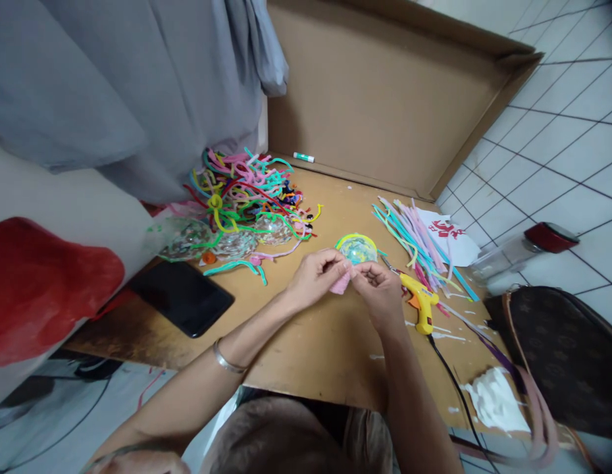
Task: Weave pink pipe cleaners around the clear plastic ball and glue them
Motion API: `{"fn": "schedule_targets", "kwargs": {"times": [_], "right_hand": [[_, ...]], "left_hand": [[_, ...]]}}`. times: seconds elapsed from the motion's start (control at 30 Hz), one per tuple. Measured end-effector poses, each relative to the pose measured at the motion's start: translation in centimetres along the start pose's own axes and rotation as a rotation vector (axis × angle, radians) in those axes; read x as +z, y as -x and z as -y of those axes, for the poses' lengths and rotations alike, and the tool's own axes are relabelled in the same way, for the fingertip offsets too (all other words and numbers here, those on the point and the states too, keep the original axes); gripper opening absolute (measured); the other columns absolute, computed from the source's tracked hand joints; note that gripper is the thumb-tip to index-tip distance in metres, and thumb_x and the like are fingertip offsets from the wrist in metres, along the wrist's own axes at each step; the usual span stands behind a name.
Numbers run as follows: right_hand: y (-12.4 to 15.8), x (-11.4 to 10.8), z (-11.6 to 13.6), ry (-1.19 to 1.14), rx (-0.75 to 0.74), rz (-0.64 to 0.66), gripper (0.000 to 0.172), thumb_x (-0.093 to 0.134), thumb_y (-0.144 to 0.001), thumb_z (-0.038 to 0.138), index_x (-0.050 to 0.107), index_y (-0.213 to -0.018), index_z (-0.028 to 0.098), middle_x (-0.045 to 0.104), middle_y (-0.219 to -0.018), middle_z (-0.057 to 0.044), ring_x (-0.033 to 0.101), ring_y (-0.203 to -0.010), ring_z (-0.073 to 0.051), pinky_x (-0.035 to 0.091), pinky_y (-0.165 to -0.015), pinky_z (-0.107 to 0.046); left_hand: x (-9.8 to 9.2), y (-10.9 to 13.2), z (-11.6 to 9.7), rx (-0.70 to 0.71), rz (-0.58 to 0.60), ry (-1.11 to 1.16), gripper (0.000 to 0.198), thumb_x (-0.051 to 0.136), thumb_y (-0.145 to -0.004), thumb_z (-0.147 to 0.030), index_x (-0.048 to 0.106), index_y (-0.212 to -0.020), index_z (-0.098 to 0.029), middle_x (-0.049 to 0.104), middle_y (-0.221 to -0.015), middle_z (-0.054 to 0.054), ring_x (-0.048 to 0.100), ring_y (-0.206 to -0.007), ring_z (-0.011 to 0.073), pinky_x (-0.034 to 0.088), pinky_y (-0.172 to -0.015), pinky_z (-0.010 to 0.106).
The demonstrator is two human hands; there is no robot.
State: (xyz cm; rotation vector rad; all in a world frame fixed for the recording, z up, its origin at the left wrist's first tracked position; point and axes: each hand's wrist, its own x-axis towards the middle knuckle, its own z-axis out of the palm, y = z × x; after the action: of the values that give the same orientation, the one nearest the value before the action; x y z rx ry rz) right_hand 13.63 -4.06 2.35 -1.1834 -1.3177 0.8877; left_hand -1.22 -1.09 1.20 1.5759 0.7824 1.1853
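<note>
Both my hands meet over the middle of the table, fingertips nearly touching. A small pink piece (340, 283), fuzzy like pipe cleaner, is pinched between the fingers of my left hand (316, 276). The fingers of my right hand (379, 289) are also closed at the top edge of that pink piece. Just beyond them lies a clear round dome (358, 249) with yellow and teal coils and a yellow rim. To the right of my right hand rests a yellow hot glue gun (420, 303), its nozzle pointing toward the dome.
Tangled pipe cleaners (247, 184) and clear domes (234, 243) crowd the back left. A black phone (182, 296) lies at left. Straight pipe cleaners (417, 237), a bottle (513, 253), a dark bag (562, 349) and crumpled tissue (496, 398) line the right. Cardboard (385, 92) stands behind.
</note>
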Motion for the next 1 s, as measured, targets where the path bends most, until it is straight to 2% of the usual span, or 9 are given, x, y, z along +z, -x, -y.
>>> {"fn": "schedule_targets", "kwargs": {"times": [0.13,0.27,0.43,0.53,0.8,1.0], "right_hand": [[0.1,-0.2,-0.1,-0.003,-0.014,0.109,0.026,0.065,-0.080,0.042,0.062,-0.068,0.019,0.054,-0.058,0.003,0.045,-0.053,-0.010,0.035,-0.051,-0.023],[0.3,-0.1,0.1,0.021,-0.050,0.233,0.025,0.060,-0.086,0.042,0.062,-0.075,0.019,0.055,-0.065,0.002,0.047,-0.059,-0.012,0.036,-0.056,-0.025],[0.6,-0.1,0.0,0.165,-0.222,0.194,0.024,0.058,-0.089,0.038,0.059,-0.072,0.022,0.055,-0.067,0.001,0.048,-0.065,-0.015,0.036,-0.061,-0.028],[0.7,0.0,-0.1,0.167,-0.273,0.187,0.024,0.059,-0.088,0.037,0.058,-0.070,0.022,0.054,-0.065,0.002,0.049,-0.066,-0.016,0.037,-0.064,-0.029],[0.6,-0.1,-0.4,0.059,-0.157,0.149,0.023,0.061,-0.086,0.038,0.060,-0.071,0.021,0.054,-0.066,0.002,0.047,-0.066,-0.015,0.036,-0.064,-0.028],[0.6,-0.3,-0.7,-0.049,-0.126,0.189,0.020,0.064,-0.085,0.036,0.061,-0.070,0.022,0.055,-0.066,0.003,0.047,-0.065,-0.015,0.036,-0.064,-0.028]], "left_hand": [[-0.1,0.1,-0.3,0.049,-0.053,-0.075,0.035,0.057,-0.087,-0.046,0.061,-0.072,-0.014,0.055,-0.065,0.000,0.047,-0.061,0.0110,0.035,-0.057,0.022],[-0.1,0.1,-0.1,0.040,-0.037,-0.056,0.036,0.056,-0.088,-0.047,0.060,-0.073,-0.014,0.054,-0.064,0.000,0.046,-0.059,0.0104,0.035,-0.056,0.021],[0.1,0.1,0.1,0.015,0.021,0.081,0.039,0.057,-0.085,-0.052,0.056,-0.074,-0.015,0.049,-0.061,-0.003,0.044,-0.055,0.0087,0.034,-0.053,0.020],[0.5,0.2,0.1,-0.010,0.061,0.222,0.042,0.059,-0.083,-0.056,0.053,-0.072,-0.016,0.045,-0.059,-0.005,0.041,-0.051,0.0074,0.033,-0.050,0.020],[1.0,0.2,0.1,-0.032,-0.026,0.276,0.045,0.059,-0.082,-0.058,0.050,-0.070,-0.016,0.041,-0.058,-0.006,0.035,-0.051,0.0070,0.030,-0.050,0.020],[0.6,0.3,-0.1,0.032,-0.012,0.126,0.047,0.048,-0.088,-0.059,0.048,-0.069,-0.016,0.039,-0.062,-0.004,0.036,-0.057,0.0090,0.029,-0.053,0.022]]}}
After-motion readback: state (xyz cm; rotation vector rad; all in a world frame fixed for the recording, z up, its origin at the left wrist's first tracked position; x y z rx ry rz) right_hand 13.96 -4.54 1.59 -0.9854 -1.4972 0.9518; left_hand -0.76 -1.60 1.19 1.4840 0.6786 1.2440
